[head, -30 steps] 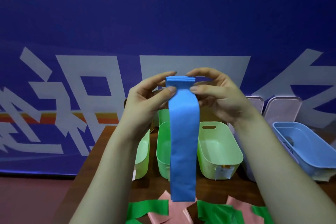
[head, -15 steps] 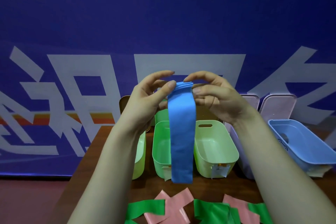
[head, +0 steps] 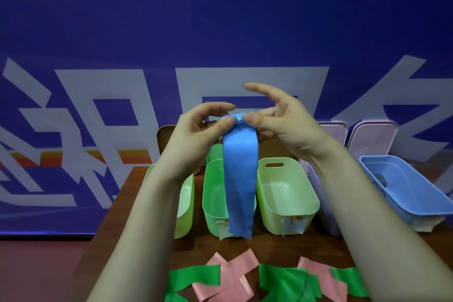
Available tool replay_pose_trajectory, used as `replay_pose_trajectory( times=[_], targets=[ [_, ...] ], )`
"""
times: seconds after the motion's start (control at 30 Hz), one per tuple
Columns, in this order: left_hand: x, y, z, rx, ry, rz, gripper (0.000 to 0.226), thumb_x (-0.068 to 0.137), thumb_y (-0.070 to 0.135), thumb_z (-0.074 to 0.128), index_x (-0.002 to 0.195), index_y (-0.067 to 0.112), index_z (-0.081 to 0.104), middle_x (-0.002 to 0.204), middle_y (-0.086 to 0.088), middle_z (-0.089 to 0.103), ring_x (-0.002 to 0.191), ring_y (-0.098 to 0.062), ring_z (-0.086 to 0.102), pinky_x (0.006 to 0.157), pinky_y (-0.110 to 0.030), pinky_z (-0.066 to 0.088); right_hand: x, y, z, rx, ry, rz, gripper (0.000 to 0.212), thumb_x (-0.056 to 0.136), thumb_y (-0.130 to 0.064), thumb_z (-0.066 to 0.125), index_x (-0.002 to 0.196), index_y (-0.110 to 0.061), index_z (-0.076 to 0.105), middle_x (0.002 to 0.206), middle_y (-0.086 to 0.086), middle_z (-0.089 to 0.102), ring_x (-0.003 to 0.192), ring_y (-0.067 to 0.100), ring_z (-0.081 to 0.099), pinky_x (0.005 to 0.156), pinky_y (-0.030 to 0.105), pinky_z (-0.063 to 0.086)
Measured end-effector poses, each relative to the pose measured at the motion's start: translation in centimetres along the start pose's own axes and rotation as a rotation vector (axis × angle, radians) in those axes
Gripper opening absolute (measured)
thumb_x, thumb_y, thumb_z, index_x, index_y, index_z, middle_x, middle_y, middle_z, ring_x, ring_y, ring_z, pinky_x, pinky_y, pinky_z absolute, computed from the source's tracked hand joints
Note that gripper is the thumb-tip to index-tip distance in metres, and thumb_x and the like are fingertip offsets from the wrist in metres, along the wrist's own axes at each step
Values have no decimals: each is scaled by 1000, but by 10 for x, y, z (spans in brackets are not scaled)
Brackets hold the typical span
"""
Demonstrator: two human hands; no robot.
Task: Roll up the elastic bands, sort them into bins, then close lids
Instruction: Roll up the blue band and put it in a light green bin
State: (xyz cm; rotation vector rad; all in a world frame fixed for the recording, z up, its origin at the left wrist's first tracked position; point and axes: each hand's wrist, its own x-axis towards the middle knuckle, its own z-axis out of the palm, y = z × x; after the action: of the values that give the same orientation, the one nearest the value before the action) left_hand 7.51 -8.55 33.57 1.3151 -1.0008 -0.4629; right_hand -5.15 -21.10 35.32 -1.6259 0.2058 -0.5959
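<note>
Both hands are raised in front of the wall (head: pixel 220 19), above the table (head: pixel 269 250), and hold the blue band (head: pixel 241 174) betw. them. The top of the band is wound into a small flat roll. The rest hangs straight down as one long strip in front of the middle bin, w/ its lower end free, just above the table and touching nothing.

L hand (head: pixel 196 137): thumb and index finger are curled in and pinch the left end of the roll. The other fingers are behind it and I cannot tell how they lie.

R hand (head: pixel 284 125): the thumb presses on the near side of the roll at its right end, and at least one finger is behind it, so the roll is pinched there also. The index finger is lifted clear and points left above the roll. The two thumbs almost touch.

Behind the strip, three green bins (head: pixel 277 220) stand side by side, all w/o lids. To the right is a lilac bin (head: pixel 326 211), mostly hidden by the R forearm, then a blue bin (head: pixel 416 201), open, w/ sth dark and round inside that is too blurred to name. Two pale lids (head: pixel 370 140) lean upright at the wall behind these, and a brown lid (head: pixel 166 140) stands behind the L hand.

At the near edge of the table, green bands (head: pixel 193 277) and pink bands (head: pixel 235 274) lie flat and unrolled, crossing each other.
</note>
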Motion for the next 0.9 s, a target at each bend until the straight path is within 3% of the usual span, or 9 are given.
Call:
replay_pose_trajectory(
  times=[0.07,0.13,0.2,0.3,0.43,0.67,0.8,0.9],
  targets=[
    [-1,0,1,15,16,1,16,87,14,65,103,16,69,106,-15,68,88,-30,68,82,-44,55,0,0,0,-83,10,-2,27,85,-10,65,111,-14,63,86,6,75,79,17,72,65,28,59],
    [-2,1,3,18,26,-3,17,88,12,64,105,10,68,105,-16,69,92,-33,68,82,-43,56,-2,0,1,-149,-4,-1,15,87,-15,63,100,-10,69,82,0,74,73,12,70,58,24,57],
    [-3,1,5,15,39,-1,16,89,12,64,104,9,69,101,-16,70,92,-34,69,80,-41,56,-4,-1,3,-180,-38,37,20,92,-19,57,103,-6,68,66,-8,68,56,7,64,46,18,48],
    [-4,0,4,49,33,4,15,88,14,64,102,13,70,97,-11,72,91,-31,70,79,-38,57,-7,-1,4,-152,-73,60,20,95,-15,52,107,-2,63,55,-10,63,45,5,59,44,17,46],
    [-6,1,0,83,-12,23,19,88,15,65,106,12,69,100,-7,72,91,-27,70,78,-35,59,-8,0,0,-148,-67,37,16,90,-15,59,107,-14,61,67,1,71,60,15,68,51,26,55],
    [-7,-2,2,-21,-6,17,13,85,13,67,97,15,65,100,-3,68,83,-11,68,73,-24,54,-11,3,-2,-133,-7,-56,12,86,-10,65,96,-18,64,80,10,75,78,28,72,66,40,58],
    [-7,0,9,-100,-20,-70,15,85,25,63,96,15,67,100,-8,67,92,-24,65,76,-30,54,-14,2,-6,-122,-2,-113,13,84,-10,65,93,-20,66,84,16,73,84,39,69,72,49,56],
    [-8,4,13,-59,-59,-119,39,82,44,55,100,11,67,101,-20,67,86,-31,65,73,-33,54,-16,1,-8,-121,-22,-121,13,81,-10,66,92,-19,65,80,12,73,80,39,68,69,45,57]
  ],
)
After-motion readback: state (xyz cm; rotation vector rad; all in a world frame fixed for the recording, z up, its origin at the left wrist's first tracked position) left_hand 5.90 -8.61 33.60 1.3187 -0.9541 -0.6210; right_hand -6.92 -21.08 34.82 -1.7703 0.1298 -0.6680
